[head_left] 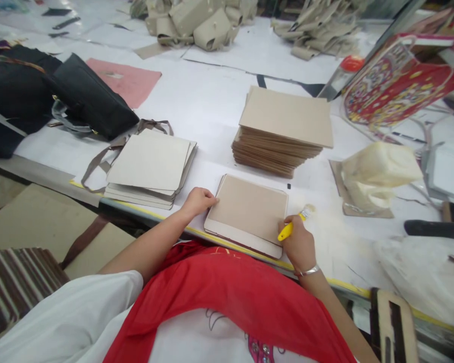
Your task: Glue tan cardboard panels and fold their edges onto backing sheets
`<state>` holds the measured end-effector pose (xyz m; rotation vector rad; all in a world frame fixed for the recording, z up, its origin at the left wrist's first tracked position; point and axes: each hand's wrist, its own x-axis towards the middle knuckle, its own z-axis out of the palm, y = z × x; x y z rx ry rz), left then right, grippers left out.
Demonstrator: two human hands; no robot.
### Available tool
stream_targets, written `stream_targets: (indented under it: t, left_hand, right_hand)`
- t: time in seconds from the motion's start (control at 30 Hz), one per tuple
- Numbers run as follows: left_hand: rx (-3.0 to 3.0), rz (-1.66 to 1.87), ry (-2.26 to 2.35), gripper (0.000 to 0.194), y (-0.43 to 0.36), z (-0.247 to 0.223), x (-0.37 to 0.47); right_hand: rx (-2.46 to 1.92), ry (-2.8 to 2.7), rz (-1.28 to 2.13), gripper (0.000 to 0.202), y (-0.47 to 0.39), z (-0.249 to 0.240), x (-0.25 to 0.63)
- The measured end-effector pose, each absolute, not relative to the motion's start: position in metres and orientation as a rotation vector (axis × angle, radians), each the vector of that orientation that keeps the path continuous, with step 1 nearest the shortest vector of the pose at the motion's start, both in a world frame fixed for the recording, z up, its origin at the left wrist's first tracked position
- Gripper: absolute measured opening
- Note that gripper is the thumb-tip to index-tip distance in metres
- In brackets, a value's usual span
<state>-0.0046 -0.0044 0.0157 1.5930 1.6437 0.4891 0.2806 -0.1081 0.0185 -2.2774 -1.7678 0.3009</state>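
Observation:
A beige board (251, 206) lies flat on a larger pale panel (245, 238) at the table's front edge. My left hand (199, 201) pinches the board's left edge between thumb and fingers. In my right hand (299, 242) is a yellow-handled paintbrush (286, 231), its bristles pointing up and away from the board. That hand rests at the board's right edge. Left of my left hand sits a stack of pale panels (149, 159) with brown straps. Behind the board rises a tall stack of beige boards (287, 118).
A cut-open plastic jug (380, 169) stands on a scrap of board at right. Beyond it are a red patterned paper bag (408, 80) and a red-capped bottle (342, 75). Black bags (94, 96) lie at left. Piles of beige pieces (196, 22) fill the back.

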Motion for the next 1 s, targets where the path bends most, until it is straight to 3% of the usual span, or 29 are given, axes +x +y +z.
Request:
stream_targets:
  t: [0.23,0.47,0.63,0.8,1.0]
  left_hand:
    - [1.789,0.317,1.636,0.028,0.003,0.012,-0.006]
    - [2.097,0.096,1.685,0.029,0.004,0.031,-0.003]
    - [2.571,0.487,1.53,0.029,-0.015,0.046,0.026]
    - [2.762,0.59,0.97,0.031,-0.028,0.027,0.067]
    - [2.715,0.548,0.951,0.032,-0.026,0.009,0.07]
  right_hand:
    - [-2.391,-2.012,0.317,0.017,-0.106,0.034,0.28]
    - [-2.526,-1.955,0.082,0.044,-0.106,0.048,0.306]
    - [-2.257,-1.716,-0.014,0.045,-0.12,0.083,0.319]
    - [-1.808,-1.254,0.486,0.051,-0.105,0.104,0.317]
    - [-1.476,-1.034,1.091,0.028,-0.029,0.081,0.251]
